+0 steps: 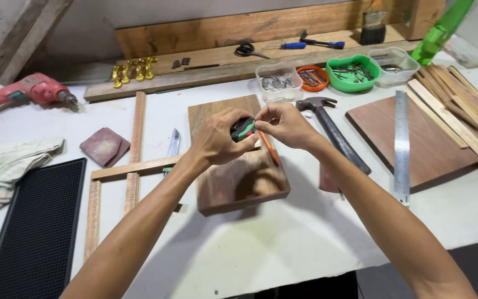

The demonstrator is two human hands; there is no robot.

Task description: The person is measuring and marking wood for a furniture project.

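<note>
Both my hands meet above a dark wooden board (pixel 238 182) lying on the white bench. My left hand (pixel 219 138) grips a small green, black and red tool (pixel 243 129) that looks like a tape measure. My right hand (pixel 286 124) pinches its end beside the left fingers. An orange strip (pixel 269 148) hangs down from the tool over the board. A claw hammer (pixel 327 124) with a black handle lies just right of my right wrist.
Tubs of nails and screws (pixel 313 75) stand at the back. A steel ruler (pixel 401 144) lies on a brown panel (pixel 432 149) at right, beside thin wood strips (pixel 460 111). At left are a wooden strip frame (pixel 134 160), a sanding block (pixel 104 145), a red drill (pixel 29 91), a rag and a black mat (pixel 34 227).
</note>
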